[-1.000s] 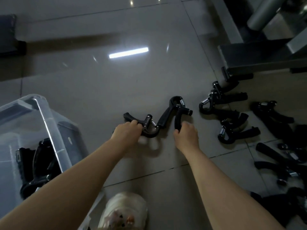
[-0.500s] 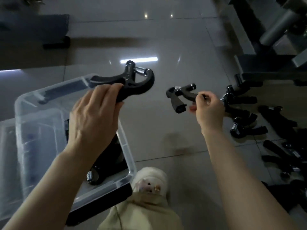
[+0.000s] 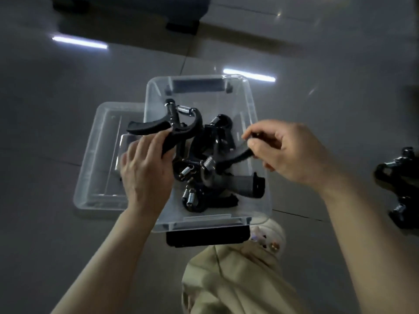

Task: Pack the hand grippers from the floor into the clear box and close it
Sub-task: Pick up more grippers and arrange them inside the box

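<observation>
grey tiled floor (image 3: 68,245) filled most of the view, w/ 2 bright light-strip reflections on it. clear box (image 3: 258,137) sat open on the floor mid-frame, black latch handle on its near end and another at the far end. clear lid (image 3: 95,159) lay flat on the floor, touching the box's left side & partly tucked behind it. person's beige trouser leg (image 3: 226,279) showed at bottom centre, w/ a pale shoe (image 3: 269,236) just beside the box's near right corner.

both forearms reached in from below. left hand (image 3: 145,168) was over the box's left rim, fingers curled round 1 black handle of a hand gripper (image 3: 174,125), held above the box w/ its spring end pointing away from the camera. right hand (image 3: 288,152) was over the box's right rim, thumb & fingertips pinching 1 handle of a 2nd hand gripper (image 3: 229,160), which angled down-left into the box, spring end lowest, in among the pile.

pile of packed grippers (image 3: 204,200) lay jumbled on the box bottom, black handles & silver springs overlapping; exact count couldn't be told. more loose grippers (image 3: 399,177) lay on the floor at the far right edge, well apart from the box, partly cut off.
</observation>
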The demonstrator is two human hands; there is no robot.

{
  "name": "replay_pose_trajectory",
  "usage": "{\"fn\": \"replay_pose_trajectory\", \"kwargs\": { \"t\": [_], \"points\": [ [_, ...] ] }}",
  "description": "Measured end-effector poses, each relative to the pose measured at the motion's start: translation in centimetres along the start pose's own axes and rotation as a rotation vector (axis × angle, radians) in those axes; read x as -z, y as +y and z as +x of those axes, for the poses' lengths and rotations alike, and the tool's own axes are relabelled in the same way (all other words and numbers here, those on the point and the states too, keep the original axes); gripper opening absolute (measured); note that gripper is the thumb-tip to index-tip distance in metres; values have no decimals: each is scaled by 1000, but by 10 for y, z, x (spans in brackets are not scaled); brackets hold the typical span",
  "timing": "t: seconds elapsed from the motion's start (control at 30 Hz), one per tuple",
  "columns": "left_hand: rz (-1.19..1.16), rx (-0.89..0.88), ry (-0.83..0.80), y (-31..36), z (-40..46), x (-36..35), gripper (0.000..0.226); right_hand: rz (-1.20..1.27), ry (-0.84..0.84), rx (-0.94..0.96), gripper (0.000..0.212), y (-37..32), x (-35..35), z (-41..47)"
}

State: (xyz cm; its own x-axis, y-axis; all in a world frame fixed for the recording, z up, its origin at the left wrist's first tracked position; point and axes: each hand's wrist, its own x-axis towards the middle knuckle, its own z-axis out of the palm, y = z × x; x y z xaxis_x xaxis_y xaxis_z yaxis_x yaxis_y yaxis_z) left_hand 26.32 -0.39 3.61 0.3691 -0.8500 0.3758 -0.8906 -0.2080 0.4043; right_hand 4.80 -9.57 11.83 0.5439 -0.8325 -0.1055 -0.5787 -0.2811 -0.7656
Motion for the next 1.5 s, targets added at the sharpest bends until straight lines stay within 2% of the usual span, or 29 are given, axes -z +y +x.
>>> {"fn": "replay_pose_trajectory", "kwargs": {
  "t": [0.1,0.17,0.3,0.4,0.5,0.67,0.83,0.97,1.07,1.2,1.33,1.4,1.5],
  "points": [
    [-8,60,9,0,-3,-6,33,-273,-168,-28,19,-1,-15,2],
    [-41,95,-3,-2,-2,-8,33,-354,-272,-66,24,-2,-22,6],
    [-107,182,10,0,1,-4,33,-312,-487,-161,34,-4,-39,30],
    [-104,189,6,-1,1,-5,33,-266,-595,-307,38,10,-69,52],
    [-82,171,-9,-3,1,-7,33,-370,-661,-374,43,28,-95,55],
    [-70,173,-14,-3,1,-8,32,-478,-573,-310,39,52,-121,36],
    [-56,159,-19,-3,1,-9,31,-654,-592,-148,26,58,-139,33],
    [-54,145,-29,-5,0,-10,31,-870,-716,13,30,52,-148,46],
    [-56,141,-40,-7,-1,-11,30,-970,-672,104,29,57,-145,47],
    [-41,132,-54,-6,0,-11,30,-956,-648,63,32,58,-136,44],
    [-32,119,-63,-6,0,-10,30,-991,-595,157,40,51,-140,42],
    [-27,117,-69,-6,0,-10,30,-1001,-562,118,44,54,-139,43],
    [-30,108,-69,-6,0,-11,30,-897,-422,-4,44,57,-136,42]
  ]
}}
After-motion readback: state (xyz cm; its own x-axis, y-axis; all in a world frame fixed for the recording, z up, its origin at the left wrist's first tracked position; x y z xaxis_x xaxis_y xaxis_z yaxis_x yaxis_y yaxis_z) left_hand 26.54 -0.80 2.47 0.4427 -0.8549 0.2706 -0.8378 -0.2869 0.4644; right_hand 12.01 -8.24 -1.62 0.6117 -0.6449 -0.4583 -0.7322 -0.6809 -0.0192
